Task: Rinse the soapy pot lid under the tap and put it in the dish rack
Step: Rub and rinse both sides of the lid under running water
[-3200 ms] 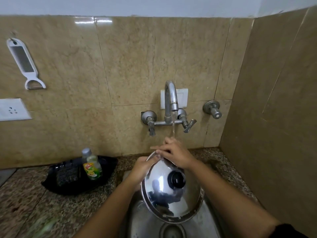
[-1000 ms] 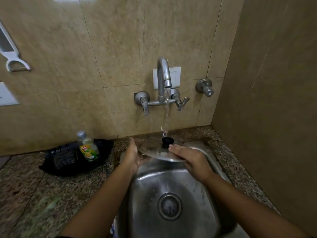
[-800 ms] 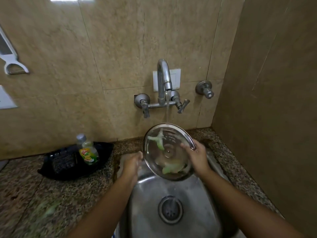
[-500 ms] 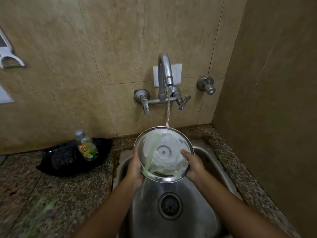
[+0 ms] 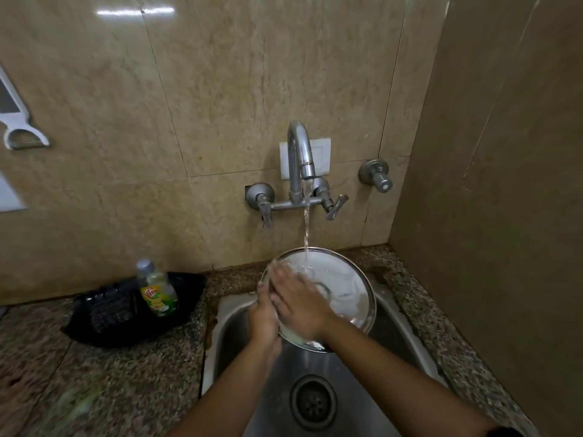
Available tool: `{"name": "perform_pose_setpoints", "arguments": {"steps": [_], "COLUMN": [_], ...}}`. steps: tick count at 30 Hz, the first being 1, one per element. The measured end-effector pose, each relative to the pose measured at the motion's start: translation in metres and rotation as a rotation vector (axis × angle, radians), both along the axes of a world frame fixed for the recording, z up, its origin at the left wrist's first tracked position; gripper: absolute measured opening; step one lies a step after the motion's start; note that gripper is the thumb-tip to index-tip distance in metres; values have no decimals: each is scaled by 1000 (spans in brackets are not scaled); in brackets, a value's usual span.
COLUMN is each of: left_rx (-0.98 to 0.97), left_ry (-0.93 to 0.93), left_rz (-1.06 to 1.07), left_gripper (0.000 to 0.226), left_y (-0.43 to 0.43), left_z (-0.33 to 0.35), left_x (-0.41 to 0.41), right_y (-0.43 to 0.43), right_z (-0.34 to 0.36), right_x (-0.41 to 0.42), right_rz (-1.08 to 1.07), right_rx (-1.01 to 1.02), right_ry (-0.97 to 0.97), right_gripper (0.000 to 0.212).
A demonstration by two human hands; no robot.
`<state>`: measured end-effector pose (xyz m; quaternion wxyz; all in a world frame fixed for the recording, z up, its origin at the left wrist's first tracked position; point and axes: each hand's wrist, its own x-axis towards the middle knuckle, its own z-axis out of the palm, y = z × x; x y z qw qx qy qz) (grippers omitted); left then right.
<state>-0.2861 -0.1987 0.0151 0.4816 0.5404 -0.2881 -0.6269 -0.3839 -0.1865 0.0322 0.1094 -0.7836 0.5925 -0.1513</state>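
Pot lid [image 5: 344,291] over the sink [image 5: 397,339], below the tap [image 5: 299,159]; bottle [image 5: 157,291] on the counter [image 5: 126,373] to the left.

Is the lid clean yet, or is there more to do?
Not yet. The tap is running onto the pot lid held over the sink. The left hand grips its edge while the right hand rubs the wet underside. Rinsing is in hand. Putting it in a dish rack is left; no rack shows.

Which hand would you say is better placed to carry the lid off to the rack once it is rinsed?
The left hand, probably: it grips the lid's left rim, while the right hand lies flat on its wet underside, rubbing. No rack is in view.
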Motion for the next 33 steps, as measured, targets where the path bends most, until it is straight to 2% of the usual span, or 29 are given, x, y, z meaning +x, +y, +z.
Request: {"name": "perform_pose_setpoints", "arguments": {"steps": [2,3,4,8,10,12,16,18,20,23,25,26,27,31,33], "left_rx": [-7,-9,-23,-60,-28,4,28,36,28,43,93,94,80,9,-5], "left_ry": [11,16,21,-36,-10,14,72,69,12,-31,-27,-25,-28,-51,-72], "left_rz": [45,74,101,82,41,21,-7,8,20,-86,-193,-238,-271,-328,-327], "left_gripper": [52,51,49,45,47,48,54,55,48,35,38,39,39,36,33], "left_y": [-7,-11,-14,-7,-1,2,-5,-10,-10,-3,3,4,5,5,5], "left_z": [5,6,6,2,0,3,10,9,10,10,12,13,14,20,21], "left_x": [9,16,21,27,22,16,18,26,34,37,38,39,39,43,45], "right_y": [22,33,39,22,-2,-18,1,23,36,26,5,-5,-14,-25,-25], "right_z": [-6,-10,-14,-5,6,13,11,4,-3,-3,2,4,6,12,10], "right_x": [-8,-19,-34,-70,-57,-32,1,-14,-40,-61,-53,-44,-35,-9,-17], "right_rz": [171,177,130,-276,-336,-270,157,242,146,-192,-360,-379,-328,148,84], "right_rx": [21,11,-13,-9,-21,-26,35,71,40,12,-55,-85,-103,-112,-149], "right_ry": [53,98,144,235,226,144,98,95,150,233,195,145,103,103,54], "right_gripper": [58,59,61,67,68,67,59,57,58,62,63,62,60,45,43]}}
